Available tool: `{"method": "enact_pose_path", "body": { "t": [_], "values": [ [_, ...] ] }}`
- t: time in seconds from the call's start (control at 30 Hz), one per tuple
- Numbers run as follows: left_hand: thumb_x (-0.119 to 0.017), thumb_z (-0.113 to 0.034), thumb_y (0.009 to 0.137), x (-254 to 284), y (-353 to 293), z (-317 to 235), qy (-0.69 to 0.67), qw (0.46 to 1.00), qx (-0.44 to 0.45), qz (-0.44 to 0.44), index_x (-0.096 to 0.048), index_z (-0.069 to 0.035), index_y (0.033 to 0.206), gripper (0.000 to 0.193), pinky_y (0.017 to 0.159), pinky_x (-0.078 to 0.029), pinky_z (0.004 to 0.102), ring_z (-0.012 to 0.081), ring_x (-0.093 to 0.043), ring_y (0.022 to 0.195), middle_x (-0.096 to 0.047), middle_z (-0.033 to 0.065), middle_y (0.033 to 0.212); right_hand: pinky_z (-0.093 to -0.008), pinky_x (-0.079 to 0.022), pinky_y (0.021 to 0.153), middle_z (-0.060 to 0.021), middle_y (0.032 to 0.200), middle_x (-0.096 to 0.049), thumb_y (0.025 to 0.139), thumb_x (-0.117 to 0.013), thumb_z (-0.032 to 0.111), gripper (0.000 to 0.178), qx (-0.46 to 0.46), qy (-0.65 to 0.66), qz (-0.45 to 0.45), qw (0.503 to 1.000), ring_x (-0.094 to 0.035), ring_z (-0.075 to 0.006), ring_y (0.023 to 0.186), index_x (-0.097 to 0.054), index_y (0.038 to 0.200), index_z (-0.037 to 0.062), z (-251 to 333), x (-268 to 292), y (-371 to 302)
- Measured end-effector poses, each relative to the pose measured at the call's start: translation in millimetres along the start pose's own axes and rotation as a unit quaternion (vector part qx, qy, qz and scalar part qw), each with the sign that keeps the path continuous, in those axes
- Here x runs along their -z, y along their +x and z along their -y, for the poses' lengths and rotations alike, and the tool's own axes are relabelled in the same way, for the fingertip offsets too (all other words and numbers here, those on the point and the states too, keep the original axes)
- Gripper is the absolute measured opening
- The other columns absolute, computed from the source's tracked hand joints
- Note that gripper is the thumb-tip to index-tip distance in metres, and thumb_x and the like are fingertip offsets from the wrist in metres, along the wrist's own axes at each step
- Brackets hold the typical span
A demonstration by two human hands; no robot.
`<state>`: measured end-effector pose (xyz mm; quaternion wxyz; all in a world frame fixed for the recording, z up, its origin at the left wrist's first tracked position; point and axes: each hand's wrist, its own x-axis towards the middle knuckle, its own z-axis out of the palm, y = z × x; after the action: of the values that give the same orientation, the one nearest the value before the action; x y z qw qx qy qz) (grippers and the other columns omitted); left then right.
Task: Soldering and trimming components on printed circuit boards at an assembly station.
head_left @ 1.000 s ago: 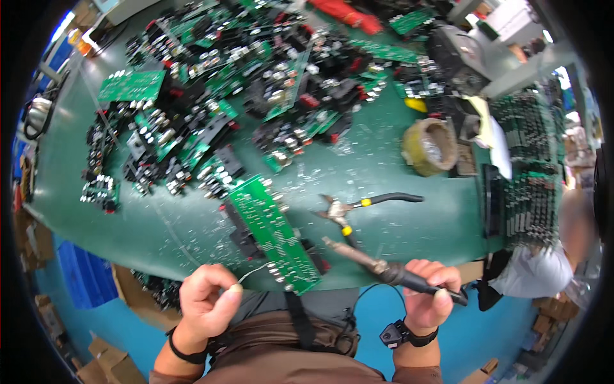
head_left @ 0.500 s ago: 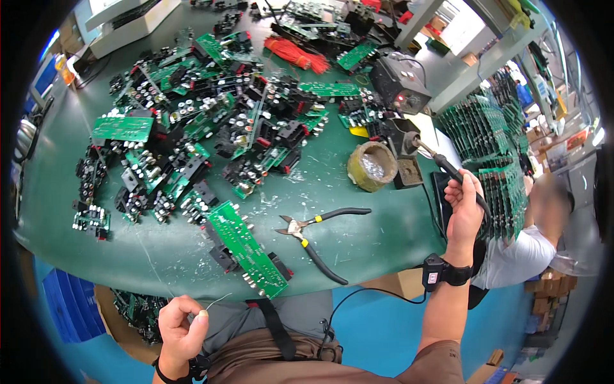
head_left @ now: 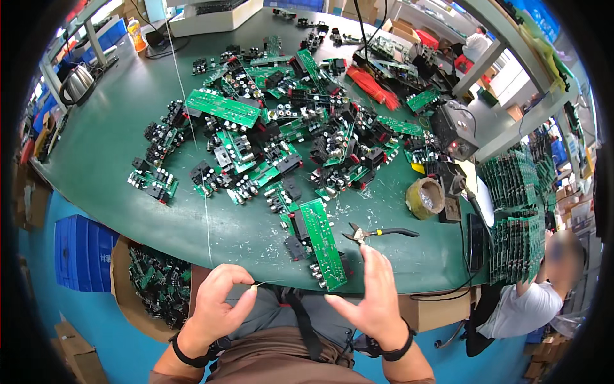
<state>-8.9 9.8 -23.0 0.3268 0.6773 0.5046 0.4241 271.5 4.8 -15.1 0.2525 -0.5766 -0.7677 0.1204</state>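
1. Since half a second ago, the soldering iron [head_left: 474,201] has left my right hand [head_left: 380,304] and now leans at the stand; that hand has come back toward the table's near edge.
2. Furthest left, below the table [head_left: 115,153], a blue crate [head_left: 86,253] sits beside a carton [head_left: 119,272] of populated boards.
3. My left hand [head_left: 220,301] pinches a thin wire [head_left: 272,281] between thumb and forefinger, its free end pointing right.
4. Right of that wire, the long green circuit board [head_left: 323,246] lies at the near edge, in front of the heaped boards [head_left: 224,109].
5. My right hand is released, fingers spread, just beside that board. Its fingertips reach the cutters [head_left: 400,232]; I cannot tell whether they touch.
6. Further right are a tape roll [head_left: 416,198] and the stand [head_left: 450,210], then upright rows of green boards [head_left: 515,246].
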Motion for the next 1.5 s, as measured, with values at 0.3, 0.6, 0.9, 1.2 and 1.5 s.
{"method": "enact_pose_path", "body": {
  "t": [0.3, 0.6, 0.9, 1.2, 1.5],
  "values": [
    [-0.068, 0.002, 0.072, 10.0, -14.7, -7.9, 0.003, 0.991, -0.110, -0.072, -0.062, -0.004, 0.085, 0.016, 0.078, -0.048, 0.0360, 0.0266, -0.060, 0.086, -0.064, 0.0110, 0.094, -0.0485, -0.036, 0.104, -0.0252, 0.123, -0.055, 0.073, -0.077, 0.020, 0.082, 0.003, 0.011, -0.038, 0.999, -0.055, -0.0379, 0.113, -0.035, 0.138, -0.0080, 14.1, -25.8, 11.1],
    [-0.073, -0.007, 0.080, -4.4, -11.4, -20.4, -0.260, 0.961, -0.012, 0.097, -0.059, -0.001, 0.113, 0.036, 0.084, -0.051, 0.0336, 0.0187, -0.062, 0.093, -0.063, 0.0109, 0.109, -0.0442, -0.048, 0.092, -0.0274, 0.115, -0.058, 0.067, -0.080, 0.010, 0.087, 0.081, 0.115, -0.146, 0.979, -0.062, -0.0386, 0.101, -0.033, 0.137, -0.0099, 37.9, -2.4, -12.3],
    [-0.071, -0.005, 0.084, -15.8, 5.1, -23.6, -0.542, 0.806, -0.025, 0.237, -0.033, -0.004, 0.144, 0.071, 0.110, -0.035, 0.0395, 0.0222, -0.042, 0.132, -0.045, 0.0117, 0.141, -0.0493, -0.046, 0.094, -0.0263, 0.124, -0.054, 0.062, -0.087, 0.026, 0.105, 0.230, 0.187, -0.021, 0.955, -0.058, -0.0409, 0.108, -0.026, 0.142, -0.0047, 57.5, 13.8, -14.0],
    [-0.068, 0.000, 0.084, 5.6, -6.9, -24.0, -0.560, 0.811, -0.027, 0.167, -0.033, -0.003, 0.144, 0.069, 0.109, -0.037, 0.0400, 0.0224, -0.040, 0.133, -0.044, 0.0144, 0.141, -0.0483, -0.021, 0.114, -0.0227, 0.146, -0.034, 0.058, -0.085, 0.033, 0.107, -0.008, -0.141, 0.068, 0.988, -0.027, -0.0394, 0.138, -0.030, 0.143, -0.0008, -40.4, 35.6, 30.4],
    [-0.067, 0.002, 0.084, 5.8, -5.0, -27.9, -0.540, 0.828, -0.037, 0.148, -0.033, -0.003, 0.143, 0.068, 0.110, -0.035, 0.0394, 0.0223, -0.040, 0.133, -0.045, 0.0145, 0.141, -0.0438, -0.037, 0.103, -0.0234, 0.126, -0.051, 0.063, -0.078, 0.028, 0.084, -0.041, -0.122, 0.110, 0.986, -0.046, -0.0380, 0.119, -0.045, 0.132, -0.0053, -58.3, 39.9, 25.4]
  ]
}}
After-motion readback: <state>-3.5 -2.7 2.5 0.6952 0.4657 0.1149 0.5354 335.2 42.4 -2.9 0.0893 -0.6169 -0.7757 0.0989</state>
